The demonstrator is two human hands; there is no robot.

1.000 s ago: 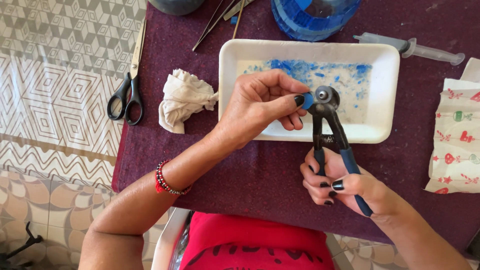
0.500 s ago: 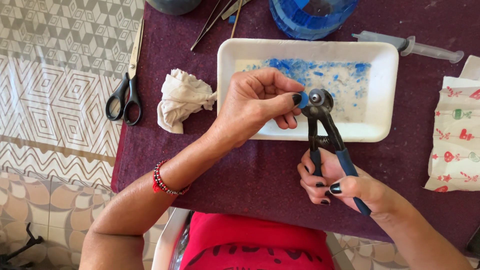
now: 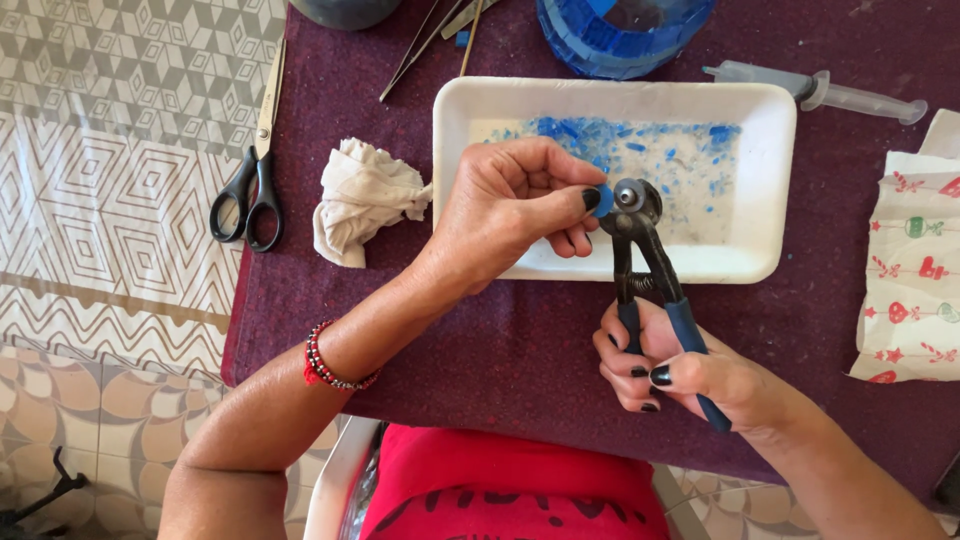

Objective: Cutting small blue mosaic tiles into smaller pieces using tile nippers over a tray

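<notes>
My left hand (image 3: 515, 205) pinches a small blue glass piece (image 3: 604, 199) between thumb and fingers, over the front of a white foam tray (image 3: 770, 140). The piece sits against the round cutting wheels of a pair of blue-handled nippers (image 3: 645, 265). My right hand (image 3: 690, 375) grips the nippers' handles just in front of the tray's near rim. Several blue chips (image 3: 620, 150) lie scattered inside the tray.
On the purple cloth-covered table: black-handled scissors (image 3: 255, 170) at the left edge, a crumpled white rag (image 3: 360, 195), a clear syringe (image 3: 820, 92), a blue mosaic bowl (image 3: 625, 30), thin tools (image 3: 440, 30) at the back, and a printed paper napkin (image 3: 915, 270) on the right.
Both hands and the nippers have stayed almost in place over the tray; the blue piece remains at the nippers' wheels.
</notes>
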